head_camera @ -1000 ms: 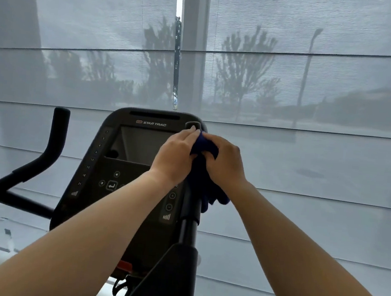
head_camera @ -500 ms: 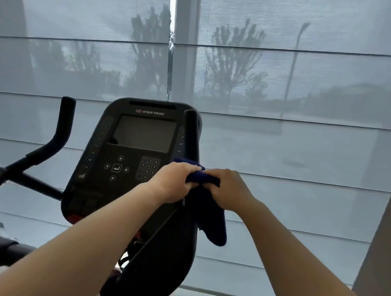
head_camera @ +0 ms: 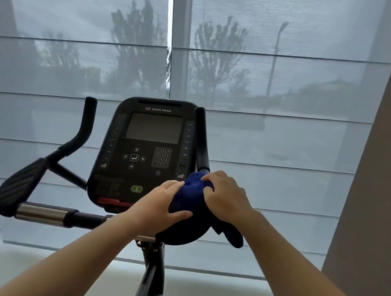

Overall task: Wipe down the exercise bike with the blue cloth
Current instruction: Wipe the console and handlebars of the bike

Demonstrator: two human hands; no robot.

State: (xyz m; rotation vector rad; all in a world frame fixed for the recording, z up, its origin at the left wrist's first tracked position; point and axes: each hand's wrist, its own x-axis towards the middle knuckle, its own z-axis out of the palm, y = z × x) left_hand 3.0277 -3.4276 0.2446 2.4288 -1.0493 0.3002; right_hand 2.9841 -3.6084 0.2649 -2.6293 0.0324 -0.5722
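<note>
The black exercise bike stands in front of me, its console (head_camera: 146, 148) facing me with a dark screen and keypad. The blue cloth (head_camera: 192, 193) is wrapped over the lower part of the right handlebar (head_camera: 202, 139), just above the elbow pad. My left hand (head_camera: 162, 204) grips the cloth from the left, thumb underneath. My right hand (head_camera: 227, 196) grips it from the right with curled fingers. A loose tail of cloth hangs down at the right. The right elbow pad is mostly hidden under cloth and hands.
The left handlebar (head_camera: 82, 127) rises at the left, with its padded elbow rest (head_camera: 19, 185) and a chrome crossbar (head_camera: 40, 214) below. Sheer window blinds (head_camera: 267, 83) fill the background. A wall edge (head_camera: 383, 166) stands at the right. The bike's stem (head_camera: 153, 279) runs down between my arms.
Both hands slid the cloth down the right handlebar, from its top end to its base by the elbow pad. The view widened and tilted down, showing more of the bike.
</note>
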